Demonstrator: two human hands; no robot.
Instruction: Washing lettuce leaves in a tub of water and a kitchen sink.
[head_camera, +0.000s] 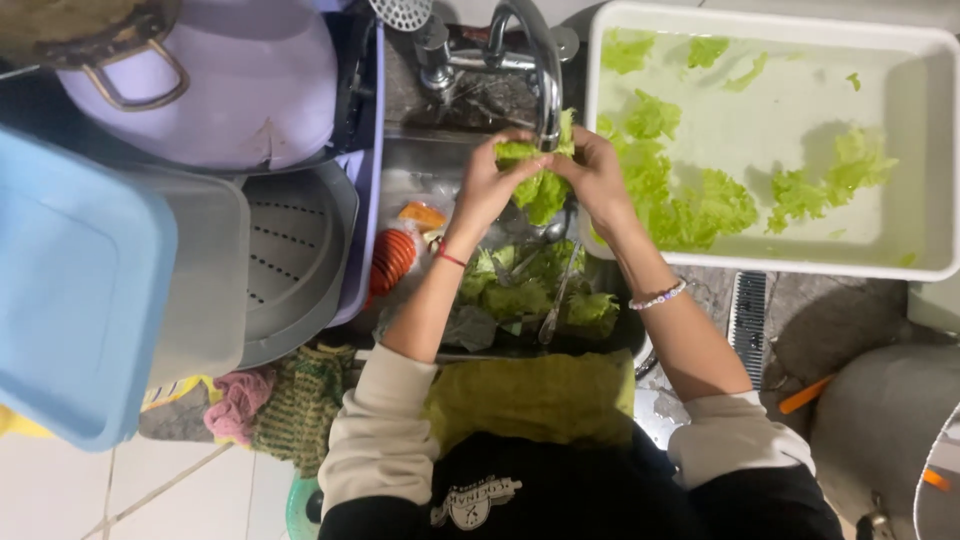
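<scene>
— Kitchen counter seen from above, crowded around a small steel sink (600, 340). What sits at the far left?

— Farthest left, a pale blue rectangular plastic lid (75, 300) lies over a grey plastic bin (205, 280). Above them rests a lilac rounded pot (215, 85) with a metal wire handle, and just beside the bin stands a grey perforated colander (295, 255). Below, on the counter edge, a pink cloth (238, 403) lies next to a green knitted rag (305, 400).

— And the hands?

— Both meet under the curved chrome tap (535, 60), over the sink. The left hand (490, 180) and the right hand (598, 178) are each clenched on the same bunch of bright green lettuce leaves (543, 190) — fingers pinching it from either side, leaf hanging down between the palms. A red thread circles the left wrist; a white beaded bracelet (658, 296) circles the right.

— What lies beneath?

— More green lettuce leaves in the sink basin (520, 295), with a metal spoon (555, 300) among them and an orange ribbed object (392, 260) at the sink's left edge — I cannot tell what it is.

— To the right?

— A white rectangular plastic tub (930, 150) holding water and floating lettuce pieces (690, 205), touching the right hand's side.
</scene>
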